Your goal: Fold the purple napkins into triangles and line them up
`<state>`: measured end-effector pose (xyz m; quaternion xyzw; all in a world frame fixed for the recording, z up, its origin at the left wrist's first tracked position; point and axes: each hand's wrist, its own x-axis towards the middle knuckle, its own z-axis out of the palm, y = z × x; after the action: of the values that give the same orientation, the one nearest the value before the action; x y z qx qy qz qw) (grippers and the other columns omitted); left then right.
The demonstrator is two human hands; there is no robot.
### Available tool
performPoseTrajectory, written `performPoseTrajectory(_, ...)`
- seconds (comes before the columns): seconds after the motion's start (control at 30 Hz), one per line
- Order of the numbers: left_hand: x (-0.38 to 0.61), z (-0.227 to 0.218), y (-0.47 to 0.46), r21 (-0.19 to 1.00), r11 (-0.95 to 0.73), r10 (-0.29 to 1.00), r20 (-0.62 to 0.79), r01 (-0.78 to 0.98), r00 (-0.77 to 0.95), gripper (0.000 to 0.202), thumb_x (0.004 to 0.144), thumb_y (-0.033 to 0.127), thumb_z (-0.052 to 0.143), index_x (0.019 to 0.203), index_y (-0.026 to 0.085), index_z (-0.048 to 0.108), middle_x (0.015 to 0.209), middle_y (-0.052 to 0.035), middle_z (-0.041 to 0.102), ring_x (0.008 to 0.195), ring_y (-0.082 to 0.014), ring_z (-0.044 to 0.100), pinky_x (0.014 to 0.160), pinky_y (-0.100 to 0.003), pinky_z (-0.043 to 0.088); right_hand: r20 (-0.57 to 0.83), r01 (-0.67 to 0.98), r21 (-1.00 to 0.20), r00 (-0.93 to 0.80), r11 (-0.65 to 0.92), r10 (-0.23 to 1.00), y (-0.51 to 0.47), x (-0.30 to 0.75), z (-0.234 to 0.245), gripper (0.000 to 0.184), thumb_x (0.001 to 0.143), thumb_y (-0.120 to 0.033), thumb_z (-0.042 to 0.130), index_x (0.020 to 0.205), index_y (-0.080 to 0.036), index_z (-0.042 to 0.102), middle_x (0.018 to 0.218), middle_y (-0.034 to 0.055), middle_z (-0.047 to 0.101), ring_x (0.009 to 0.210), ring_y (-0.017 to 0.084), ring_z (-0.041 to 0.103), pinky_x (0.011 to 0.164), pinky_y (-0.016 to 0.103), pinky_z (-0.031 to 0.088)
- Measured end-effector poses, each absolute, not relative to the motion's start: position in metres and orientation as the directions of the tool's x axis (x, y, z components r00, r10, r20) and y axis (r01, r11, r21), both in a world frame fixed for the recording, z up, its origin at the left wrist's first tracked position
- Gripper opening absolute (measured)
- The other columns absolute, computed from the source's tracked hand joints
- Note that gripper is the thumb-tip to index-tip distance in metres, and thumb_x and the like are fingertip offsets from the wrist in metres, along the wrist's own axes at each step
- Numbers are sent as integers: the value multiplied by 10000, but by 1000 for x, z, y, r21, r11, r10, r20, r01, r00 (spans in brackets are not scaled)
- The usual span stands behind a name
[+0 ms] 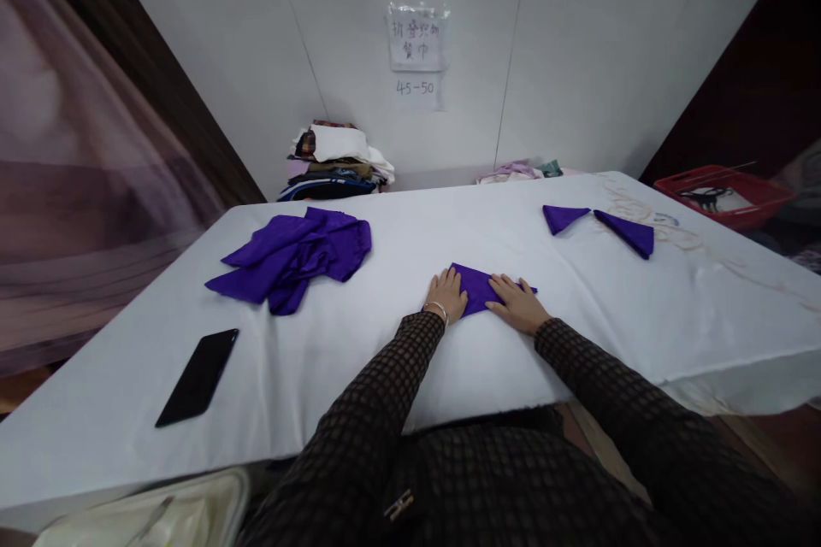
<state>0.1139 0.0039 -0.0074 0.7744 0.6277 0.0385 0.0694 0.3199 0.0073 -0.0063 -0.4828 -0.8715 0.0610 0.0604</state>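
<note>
A folded purple napkin lies on the white tablecloth in front of me. My left hand lies flat on its left end, fingers stretched out, a bracelet on the wrist. On the napkin's right part my right hand presses down, fingers spread and flat. Neither hand grips anything.
A heap of loose purple napkins lies at the left. Two folded purple triangles sit at the far right. A black phone rests near the front left edge. Stacked clothes stand by the wall; a red basket is at the right.
</note>
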Motion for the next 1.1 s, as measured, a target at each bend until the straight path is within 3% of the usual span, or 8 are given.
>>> performPoseTrajectory(0.27,113,-8,2,130,-198,978,-36,972,204,611,901,382,213,1429,78,249,1529,-119,186,1408,-245,118,1136,-439,135,119,745,-155,-638,649,760,5,275,3,721,903,-607,226,1422,-117,328,1486,132,283,1391,253,176,1115,494,101)
performPoseTrajectory(0.73,114,-3,1,184,-173,977,-92,968,192,621,892,340,213,1459,96,146,1540,-110,146,1414,-263,71,1134,-472,101,20,680,-331,-687,654,726,40,252,1,763,894,-640,181,1451,-124,255,1499,114,260,1396,233,158,1119,463,97)
performPoseTrajectory(0.93,108,3,-4,214,-118,989,-61,970,134,591,901,328,237,1440,85,211,1529,-121,187,1404,-240,140,1134,-428,160,38,697,-320,-667,642,744,42,251,-10,699,913,-601,167,1459,-169,239,1500,92,266,1394,219,167,1114,459,117)
performPoseTrajectory(1.1,73,1,-38,162,-26,999,-34,986,32,550,917,404,237,1403,164,328,1500,-85,286,1387,-237,208,1119,-502,170,52,702,-249,-678,667,733,42,252,-11,718,898,-627,193,1441,-168,292,1508,95,248,1394,236,163,1110,479,130)
